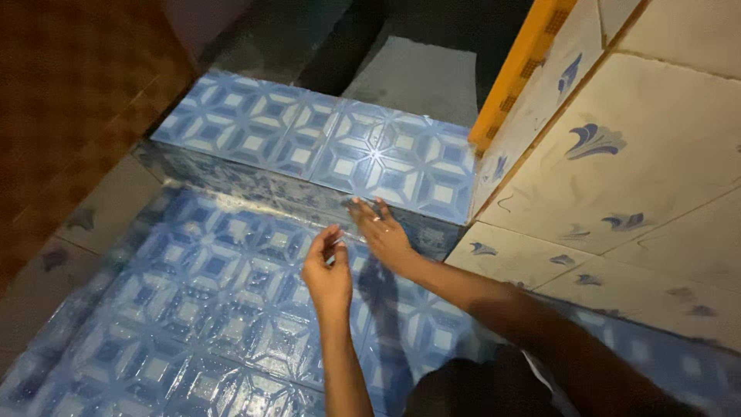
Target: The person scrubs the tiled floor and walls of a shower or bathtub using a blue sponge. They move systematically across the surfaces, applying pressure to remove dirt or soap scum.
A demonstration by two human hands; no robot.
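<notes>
My right hand [384,234], with a ring on one finger, rests fingers-spread against the top edge of the narrow tiled riser [270,188] of a step. The step's top [309,139] is covered in blue and white geometric tiles. My left hand [327,272] hovers just left of the right one, above the wet, glossy blue floor tiles [193,309]. Its thumb and fingertips are pinched together, and I see nothing between them. Neither hand grips a tool.
A wall of cream tiles with blue flower marks [617,154] rises on the right, with an orange strip [525,62] at its corner. Bare grey cement [421,77] lies beyond the step. Brown patterned flooring [69,100] is on the left.
</notes>
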